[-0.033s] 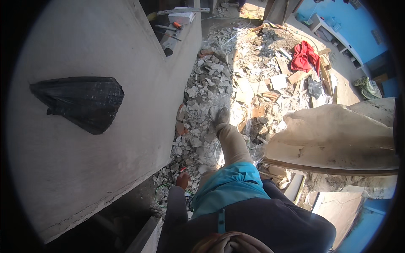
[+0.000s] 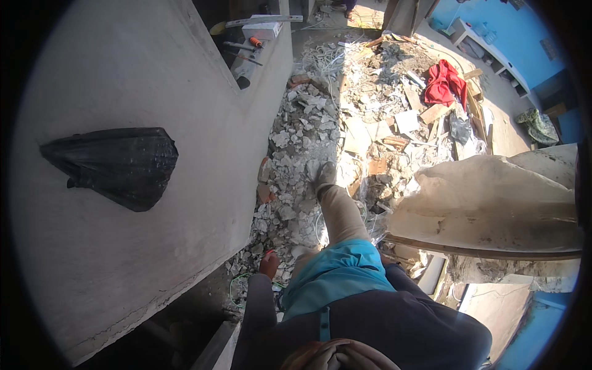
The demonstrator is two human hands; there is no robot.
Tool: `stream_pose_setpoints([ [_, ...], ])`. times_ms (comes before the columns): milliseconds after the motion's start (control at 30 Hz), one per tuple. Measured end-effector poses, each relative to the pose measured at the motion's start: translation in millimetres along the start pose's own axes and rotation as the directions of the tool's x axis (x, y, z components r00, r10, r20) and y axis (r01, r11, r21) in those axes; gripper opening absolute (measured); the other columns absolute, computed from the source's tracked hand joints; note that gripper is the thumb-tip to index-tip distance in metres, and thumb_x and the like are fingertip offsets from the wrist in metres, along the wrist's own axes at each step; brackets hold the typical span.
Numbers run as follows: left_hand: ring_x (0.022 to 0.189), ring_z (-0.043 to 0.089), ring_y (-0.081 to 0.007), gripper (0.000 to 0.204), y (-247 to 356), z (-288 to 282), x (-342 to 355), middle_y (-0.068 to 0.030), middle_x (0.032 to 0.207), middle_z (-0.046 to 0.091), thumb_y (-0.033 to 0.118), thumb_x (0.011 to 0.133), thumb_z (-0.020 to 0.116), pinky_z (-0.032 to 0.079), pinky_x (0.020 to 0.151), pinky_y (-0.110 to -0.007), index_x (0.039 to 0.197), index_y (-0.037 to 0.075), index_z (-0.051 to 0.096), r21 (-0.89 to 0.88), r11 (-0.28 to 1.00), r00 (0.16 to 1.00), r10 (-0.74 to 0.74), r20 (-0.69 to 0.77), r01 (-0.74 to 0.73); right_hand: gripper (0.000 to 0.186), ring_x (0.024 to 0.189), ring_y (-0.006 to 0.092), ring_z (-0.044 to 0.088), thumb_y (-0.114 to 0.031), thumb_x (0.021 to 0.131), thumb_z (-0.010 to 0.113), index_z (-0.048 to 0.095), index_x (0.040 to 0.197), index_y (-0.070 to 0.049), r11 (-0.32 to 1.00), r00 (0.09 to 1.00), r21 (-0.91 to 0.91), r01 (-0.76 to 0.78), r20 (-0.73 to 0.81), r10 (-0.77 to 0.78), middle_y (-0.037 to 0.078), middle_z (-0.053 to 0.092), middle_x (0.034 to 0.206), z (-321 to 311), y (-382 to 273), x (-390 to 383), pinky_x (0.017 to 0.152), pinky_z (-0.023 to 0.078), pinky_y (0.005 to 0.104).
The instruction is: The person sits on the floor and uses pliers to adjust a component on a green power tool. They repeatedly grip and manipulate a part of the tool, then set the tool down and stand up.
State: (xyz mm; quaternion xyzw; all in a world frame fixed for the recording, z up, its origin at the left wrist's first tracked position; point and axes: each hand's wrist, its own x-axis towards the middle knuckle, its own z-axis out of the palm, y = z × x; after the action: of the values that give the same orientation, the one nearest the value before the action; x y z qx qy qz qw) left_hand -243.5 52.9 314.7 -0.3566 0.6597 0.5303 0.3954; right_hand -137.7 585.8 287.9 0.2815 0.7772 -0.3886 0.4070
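Observation:
My left hand (image 2: 269, 265) hangs low beside my turquoise shorts (image 2: 336, 265), over the rubble. Its fingers are curled closed, and a small bit of red shows at them; what it belongs to I cannot make out. A thin green cord (image 2: 232, 288) loops just below that hand. Only the dark right sleeve (image 2: 404, 280) shows on the other side; my right hand is hidden beyond the shorts. My shod foot (image 2: 325, 174) stands on broken grey masonry (image 2: 299, 139).
A black plastic bag (image 2: 123, 166) is against the pale wall (image 2: 203, 148) at left. Tools (image 2: 254, 42) and a white box (image 2: 262, 29) sit in the wall opening. Wood scraps and a red cloth (image 2: 445, 83) lie ahead right, near a large dirty curved sheet (image 2: 487, 197).
The view has shifted slightly, so the wall and black bag sit a little lower in the picture. My left hand stays low at my side, its fingers still curled.

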Motion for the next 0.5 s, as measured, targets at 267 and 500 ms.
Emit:
stream_pose_setpoints([
  [267, 0.113, 0.072, -0.0261, 0.056, 154.1, 31.6, 119.5, -0.0116, 0.128, 0.073, 0.047, 0.110, 0.064, 0.058, 0.090, -0.041, 0.145, 0.003, 0.064, 0.009, 0.997, 0.990, -0.075, 0.117, 0.074, 0.028, 0.088, 0.0315, 0.081, -0.026, 0.105, 0.064, 0.074, 0.112, -0.002, 0.965, 0.969, -0.133, 0.226, -0.070, -0.237, 0.018, 0.081, 0.097, -157.1, -77.7, 110.3, 0.074, 0.066, 0.0482],
  [500, 0.126, 0.071, -0.0320, 0.068, 345.2, 77.1, 135.4, -0.0180, 0.138, 0.071, 0.052, 0.109, 0.062, 0.056, 0.103, -0.047, 0.155, 0.002, 0.058, -0.173, 0.974, 0.990, 0.144, -0.005, -0.143, 0.046, 0.088, 0.0288, 0.081, -0.030, 0.113, 0.061, 0.058, 0.149, 0.000, 0.878, 0.970, 0.458, 0.139, -0.243, -0.027, 0.019, 0.079, 0.107, -348.4, -230.3, 138.0, 0.075, 0.066, 0.0402],
])
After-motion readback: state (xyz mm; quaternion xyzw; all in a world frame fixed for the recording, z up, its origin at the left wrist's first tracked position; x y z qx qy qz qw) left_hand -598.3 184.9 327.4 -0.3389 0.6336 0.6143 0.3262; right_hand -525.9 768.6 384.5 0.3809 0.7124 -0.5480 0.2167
